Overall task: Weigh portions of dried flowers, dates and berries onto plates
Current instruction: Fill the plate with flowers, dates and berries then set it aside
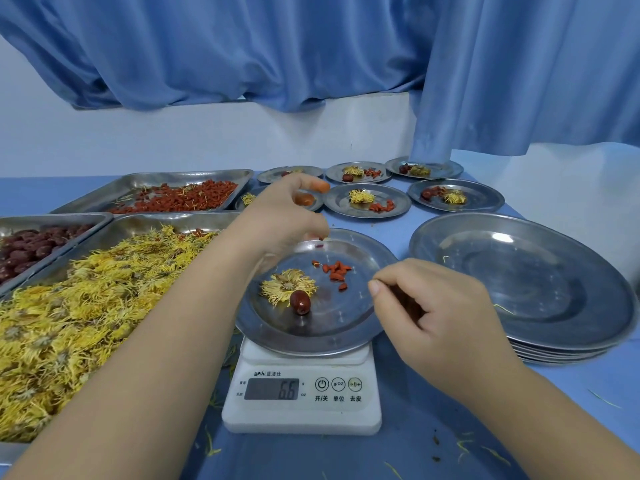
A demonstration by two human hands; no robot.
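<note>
A steel plate (pixel 332 327) sits on the white scale (pixel 301 393), which reads 6.6. On the plate lie a yellow dried flower (pixel 287 285), one date (pixel 300 302) and a few red berries (pixel 336 270). My left hand (pixel 284 216) hovers over the plate's far rim, its curled fingers pinching red berries (pixel 323 238) at the tips. My right hand (pixel 429 306) is at the plate's right rim, fingers curled and thumb against forefinger. Whether it holds anything is hidden.
Trays of berries (pixel 180 195), dates (pixel 31 247) and dried flowers (pixel 86 306) fill the left side. Several filled plates (pixel 367 200) stand at the back. A stack of bare plates (pixel 519 282) is on the right. Blue curtains hang behind.
</note>
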